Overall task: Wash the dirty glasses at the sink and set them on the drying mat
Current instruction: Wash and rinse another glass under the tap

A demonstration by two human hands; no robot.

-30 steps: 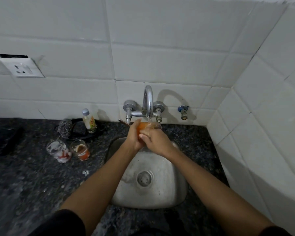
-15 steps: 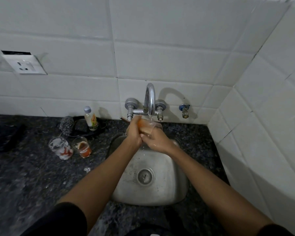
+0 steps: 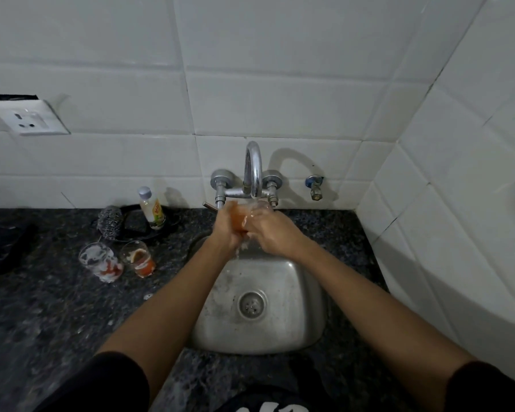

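Under the tap (image 3: 252, 171), left hand (image 3: 229, 230) and right hand (image 3: 272, 231) both grasp 1 glass (image 3: 244, 217) (orange residue) above the sink (image 3: 298, 328). Risk: wet glass slips, strikes steel; 2 dirty glasses (image 3: 118, 261) wait.

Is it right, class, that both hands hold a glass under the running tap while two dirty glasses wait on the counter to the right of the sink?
Not quite. The head view shows the two dirty glasses on the counter to the left of the sink, not the right. The rest stands: both hands hold a glass under the running tap.
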